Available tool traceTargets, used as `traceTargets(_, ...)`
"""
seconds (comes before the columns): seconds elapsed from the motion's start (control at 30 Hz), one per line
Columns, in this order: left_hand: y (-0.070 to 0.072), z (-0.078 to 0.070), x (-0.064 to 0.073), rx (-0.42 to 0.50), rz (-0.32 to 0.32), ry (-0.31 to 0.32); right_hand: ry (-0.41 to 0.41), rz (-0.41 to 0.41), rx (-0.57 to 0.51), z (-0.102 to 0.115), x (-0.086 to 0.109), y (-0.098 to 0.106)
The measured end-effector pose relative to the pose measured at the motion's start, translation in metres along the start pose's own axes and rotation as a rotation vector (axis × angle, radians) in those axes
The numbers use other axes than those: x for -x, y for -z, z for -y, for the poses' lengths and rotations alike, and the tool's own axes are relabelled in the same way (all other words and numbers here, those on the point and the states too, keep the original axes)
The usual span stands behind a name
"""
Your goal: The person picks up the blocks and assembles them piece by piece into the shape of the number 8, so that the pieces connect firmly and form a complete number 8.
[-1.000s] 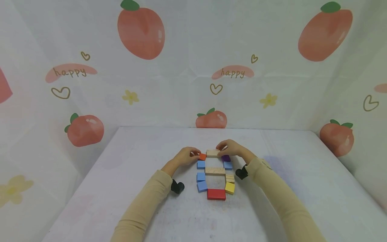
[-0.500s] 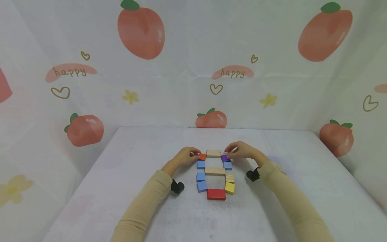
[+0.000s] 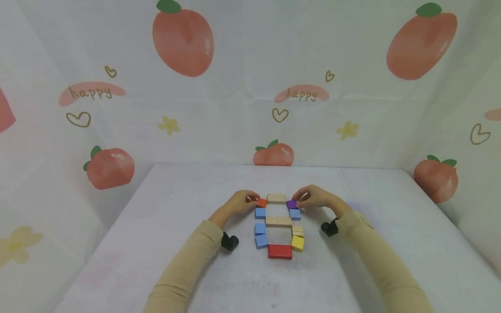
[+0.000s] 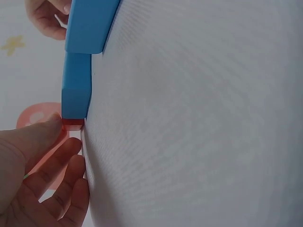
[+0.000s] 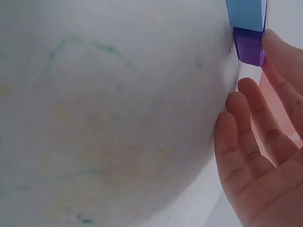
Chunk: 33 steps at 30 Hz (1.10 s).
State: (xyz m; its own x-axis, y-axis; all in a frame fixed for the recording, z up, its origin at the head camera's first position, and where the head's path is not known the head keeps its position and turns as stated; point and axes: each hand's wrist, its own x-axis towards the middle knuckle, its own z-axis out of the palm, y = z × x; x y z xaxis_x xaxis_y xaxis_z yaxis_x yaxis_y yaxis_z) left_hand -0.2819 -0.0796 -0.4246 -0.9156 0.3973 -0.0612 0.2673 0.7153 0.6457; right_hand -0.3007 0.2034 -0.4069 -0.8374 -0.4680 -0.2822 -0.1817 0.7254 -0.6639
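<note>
In the head view several small blocks lie flat in a two-loop outline on the table. My left hand pinches the orange block at the far left corner; its thumb meets the orange block in the left wrist view, the other fingers loosely bent. Opposite, my right hand holds the purple block between thumb and index finger. The right wrist view shows the thumb against the side of the purple block. Between both corners lies a plain wooden block.
Nearer blocks are blue ones, a long wooden one, a striped wooden one, a yellow one and a red one. The white table ends at a fruit-printed cloth.
My right hand has moved right, from the plain wooden block to the purple block, and taken it between thumb and index finger. The left hand has stayed at the orange block.
</note>
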Motion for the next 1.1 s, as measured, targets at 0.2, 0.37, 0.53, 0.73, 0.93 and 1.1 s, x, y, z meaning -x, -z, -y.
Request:
traceTargets(0.2, -0.0003, -0.0002, -0.0002, -0.002, -0.007, 0.0, 0.011, 0.0, 0.013, -0.0013, -0.0013, -0.0004)
traceTargets(0.37, 0.0005, -0.001, 0.0007, 0.0, -0.006, -0.007, 0.024, 0.002, 0.018, -0.0011, -0.0012, -0.001)
traceTargets(0.53, 0.0006, -0.0001, 0.0004, -0.003, -0.001, -0.013, 0.027, 0.007, 0.025, 0.0008, -0.0009, -0.0014)
traceTargets(0.73, 0.0, 0.001, -0.0001, -0.009, -0.006, -0.025, 0.029, 0.012, 0.025, 0.0013, -0.0014, -0.0006)
traceTargets(0.93, 0.0, 0.0008, -0.0005, -0.005, -0.008, -0.018, 0.037, 0.014, 0.02, 0.0004, -0.0014, -0.0003)
traceTargets(1.1, -0.0002, 0.0009, -0.0007, 0.0, -0.007, -0.011, 0.034, 0.014, 0.011, 0.0017, -0.0013, -0.0002)
